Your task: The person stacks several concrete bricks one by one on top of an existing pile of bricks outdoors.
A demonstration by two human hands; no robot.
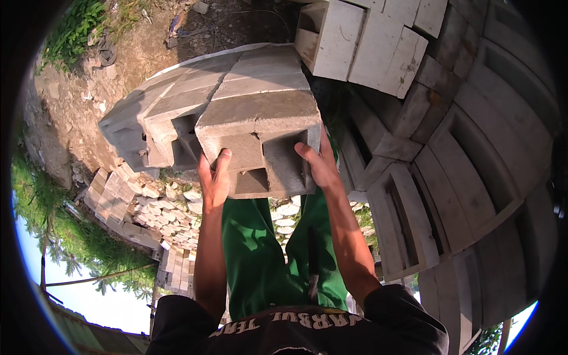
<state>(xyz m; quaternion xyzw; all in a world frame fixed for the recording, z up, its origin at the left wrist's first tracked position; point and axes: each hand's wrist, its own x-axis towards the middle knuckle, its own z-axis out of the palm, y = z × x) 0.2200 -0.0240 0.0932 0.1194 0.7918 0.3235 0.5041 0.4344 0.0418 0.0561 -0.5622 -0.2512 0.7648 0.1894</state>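
At the far left, bare dirt ground point(71, 100) with scattered stones slopes away, and lower left a heap of pale bricks point(148, 213) lies well below the standing point. Moving right, a row of grey hollow concrete blocks point(160, 118) sits side by side, and the nearest one, the concrete block point(260, 139), is gripped at its near end by both hands. The left hand point(213, 180) clamps the block's lower left face, thumb up against the web between the hollows; the right hand point(319, 165) is closed on its right edge, fingers wrapped round the side, so the hands are apart with the block between them. Below them show green trousers point(260, 254) and a black shirt point(296, 328). To the right, stacked blocks point(461, 177) rise in tiers, with lighter blocks point(367, 41) at the far top. The hold looks to be mostly fingertips on rough, heavy concrete: a slip could drop the block onto the legs or feet, and pulling it out could pinch fingers against the neighbouring block. The footing seems high, so a loss of balance under the weight is a risk as well.
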